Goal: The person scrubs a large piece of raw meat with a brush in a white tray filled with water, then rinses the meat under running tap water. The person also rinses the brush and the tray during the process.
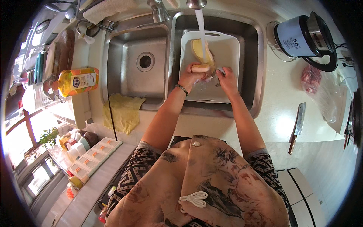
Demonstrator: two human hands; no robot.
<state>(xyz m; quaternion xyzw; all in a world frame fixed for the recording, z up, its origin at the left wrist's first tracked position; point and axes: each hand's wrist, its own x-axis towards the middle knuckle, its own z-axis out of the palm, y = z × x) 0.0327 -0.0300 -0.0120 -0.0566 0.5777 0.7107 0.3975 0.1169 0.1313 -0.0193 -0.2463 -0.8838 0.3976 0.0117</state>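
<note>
My left hand (190,77) grips the near end of a long, pale-yellow slab with a whitish edge (198,48), which looks like skin-on pork. Its far part slants across a white plastic basin (186,48) in the right sink bowl. Water from the faucet (196,3) falls onto the slab. My right hand (227,80), just right of the slab's near end, is closed around a small grey thing (221,71), perhaps a metal scrubber. The fingers partly hide it. Some water shows in the basin below my hands.
Left of the basin is a second steel sink bowl (133,76), with a yellow cloth (123,112) over its front rim. A dish-soap bottle (78,81) stands farther left. On the right are a kettle (295,37), bagged raw meat (311,79) and a cleaver (299,122), its handle past the counter edge.
</note>
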